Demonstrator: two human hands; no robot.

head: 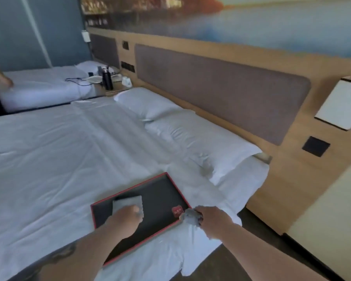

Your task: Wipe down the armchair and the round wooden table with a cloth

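Low in the frame, a folded grey cloth (128, 203) was pressed onto a red-rimmed black tray (160, 191) by the left hand (126, 217), fingers curled; right of it, crumpled grey fabric (190, 217) was gripped by the right hand (211, 222), seemingly for wiping. Neither armchair nor round table was visible.

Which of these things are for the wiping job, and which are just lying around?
For the job:
- grey cloth under the left hand
- crumpled cloth gripped by the right hand
- no armchair or round table in view

Just lying about:
- black tray on the bed
- pillows
- black bottle
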